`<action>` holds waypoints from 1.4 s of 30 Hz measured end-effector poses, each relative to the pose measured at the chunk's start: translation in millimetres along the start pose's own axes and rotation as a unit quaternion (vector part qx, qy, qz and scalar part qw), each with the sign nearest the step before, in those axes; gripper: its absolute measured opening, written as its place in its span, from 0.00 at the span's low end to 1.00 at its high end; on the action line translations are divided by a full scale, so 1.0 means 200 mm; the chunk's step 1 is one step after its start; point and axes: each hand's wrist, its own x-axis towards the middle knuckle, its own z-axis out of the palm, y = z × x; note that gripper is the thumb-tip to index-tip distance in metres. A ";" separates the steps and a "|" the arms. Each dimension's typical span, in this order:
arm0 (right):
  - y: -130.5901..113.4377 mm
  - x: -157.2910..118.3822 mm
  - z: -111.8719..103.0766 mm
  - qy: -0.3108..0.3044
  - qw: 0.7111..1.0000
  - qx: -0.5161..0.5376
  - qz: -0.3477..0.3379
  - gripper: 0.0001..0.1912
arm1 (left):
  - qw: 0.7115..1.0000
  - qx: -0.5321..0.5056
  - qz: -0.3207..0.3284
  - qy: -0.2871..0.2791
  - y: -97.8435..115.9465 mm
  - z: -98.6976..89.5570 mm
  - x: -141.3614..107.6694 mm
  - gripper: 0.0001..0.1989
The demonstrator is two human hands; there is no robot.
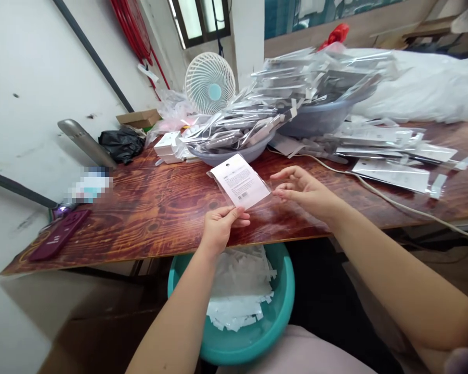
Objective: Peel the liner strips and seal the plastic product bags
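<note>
A white printed card in a clear plastic sleeve (pixel 241 183) is tilted above the front part of the wooden table (pixel 117 223). Its lower edge is pinched between the thumb and fingers of my left hand (pixel 223 224). My right hand (pixel 302 191) is at the right end of the sleeve, thumb and fingers curled close to its clear edge; whether they grip the film cannot be made out. Behind the card stands a bowl (pixel 253 151) heaped with packaged items. A larger bowl (pixel 320 118) behind it is piled with more packages.
Below the table's front edge, a teal basin (pixel 288 291) holds white strips. More packages (pixel 392 174) lie at the right, beside a pale cable (pixel 378 197). A fan (pixel 210 83) stands at the back; a dark red phone (pixel 60 236) lies at the left.
</note>
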 end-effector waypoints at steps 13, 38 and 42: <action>0.10 0.08 0.08 0.060 0.990 0.083 0.096 0.14 | 0.999 0.036 0.016 0.006 0.00 0.02 0.00 0.12; 0.10 0.10 0.25 0.275 0.946 0.152 0.074 0.15 | 0.996 0.012 0.019 0.082 0.00 0.08 -0.01 0.12; 0.09 0.09 0.28 0.295 0.938 0.166 0.069 0.15 | 0.995 0.008 0.025 0.099 0.02 0.09 -0.01 0.12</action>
